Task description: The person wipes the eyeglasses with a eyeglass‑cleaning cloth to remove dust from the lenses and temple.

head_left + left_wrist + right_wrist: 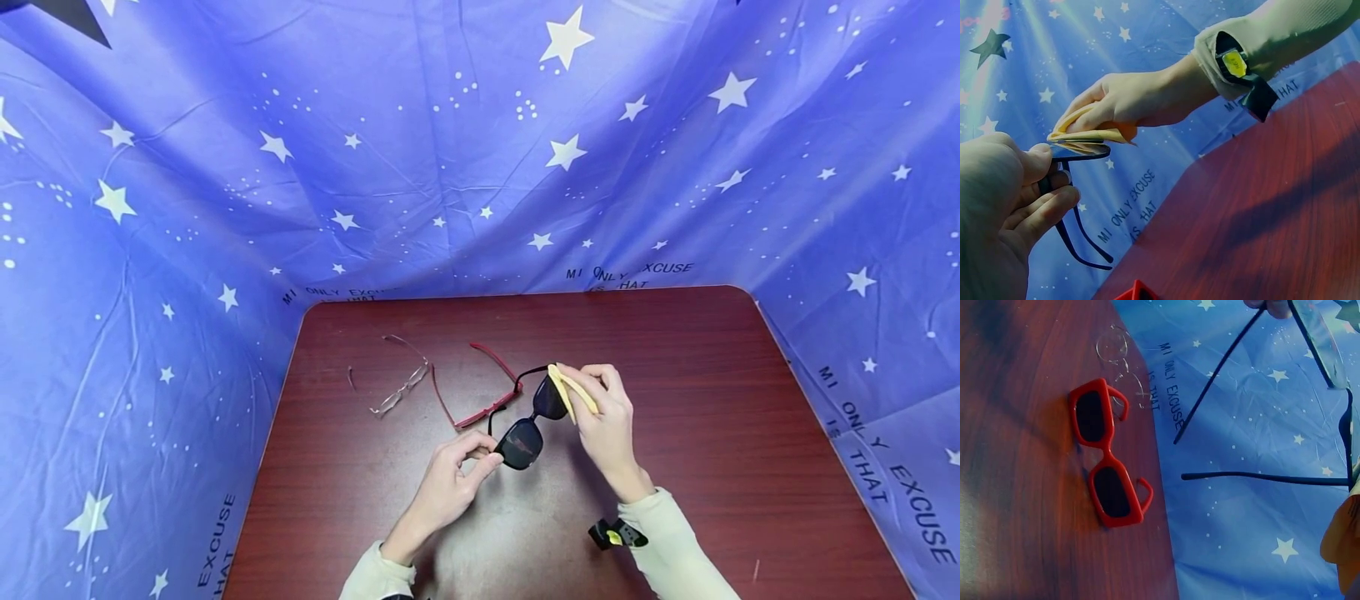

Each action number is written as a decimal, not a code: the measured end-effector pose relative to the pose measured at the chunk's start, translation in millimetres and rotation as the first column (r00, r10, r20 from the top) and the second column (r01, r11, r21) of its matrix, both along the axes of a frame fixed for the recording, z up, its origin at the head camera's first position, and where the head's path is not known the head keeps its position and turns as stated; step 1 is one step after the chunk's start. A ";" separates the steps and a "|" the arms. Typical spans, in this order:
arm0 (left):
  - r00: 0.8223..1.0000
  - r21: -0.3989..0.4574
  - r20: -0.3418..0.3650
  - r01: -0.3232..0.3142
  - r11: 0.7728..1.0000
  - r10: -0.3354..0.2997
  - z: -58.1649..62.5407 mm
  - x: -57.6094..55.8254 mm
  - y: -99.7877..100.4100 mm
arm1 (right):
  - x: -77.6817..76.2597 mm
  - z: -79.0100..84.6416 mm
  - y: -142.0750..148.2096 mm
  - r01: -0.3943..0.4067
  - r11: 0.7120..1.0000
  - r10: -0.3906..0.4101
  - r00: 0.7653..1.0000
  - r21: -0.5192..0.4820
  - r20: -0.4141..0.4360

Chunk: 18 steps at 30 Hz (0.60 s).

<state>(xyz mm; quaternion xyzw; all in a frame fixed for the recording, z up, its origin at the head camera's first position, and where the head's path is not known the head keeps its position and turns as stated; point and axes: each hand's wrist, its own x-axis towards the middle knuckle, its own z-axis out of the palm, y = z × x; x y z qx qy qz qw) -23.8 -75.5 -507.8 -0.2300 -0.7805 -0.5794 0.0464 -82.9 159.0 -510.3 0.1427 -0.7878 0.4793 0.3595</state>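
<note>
A pair of black sunglasses is held up over the table, tilted, with its temples pointing away from me. My left hand pinches one end of the frame by the dark lens, thumb in front and fingers behind. At the other lens my right hand grips a folded yellow cloth, which lies against that lens. In the left wrist view the cloth wraps over the lens edge, with the right hand's fingers on top of it. The right wrist view shows both black temples spread open.
Red sunglasses lie on the table just beyond the black pair, temples unfolded. Left of them are thin clear-lens eyeglasses. A starry blue cloth hangs around the table's far and side edges.
</note>
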 end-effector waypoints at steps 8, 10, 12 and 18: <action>0.996 -0.061 -0.086 -0.040 0.997 0.034 -4.1 -4.3 -2.7 | 16.6 -3.2 -11.5 -0.139 0.990 0.137 0.989 0.025 0.058; 0.993 -0.068 -0.110 -0.053 0.996 0.045 -4.0 -5.8 -2.9 | 20.3 -4.8 -15.0 -0.181 0.983 0.178 0.981 0.027 0.072; 0.988 -0.088 -0.145 -0.061 0.994 0.048 -1.9 -7.3 -2.9 | 22.1 -5.1 -17.2 -0.199 0.980 0.197 0.978 0.026 0.072; 0.914 -0.271 -0.405 -0.103 0.957 -0.017 1.6 -14.9 -1.9 | 22.5 7.9 -19.7 -0.166 0.986 0.164 0.981 0.015 0.103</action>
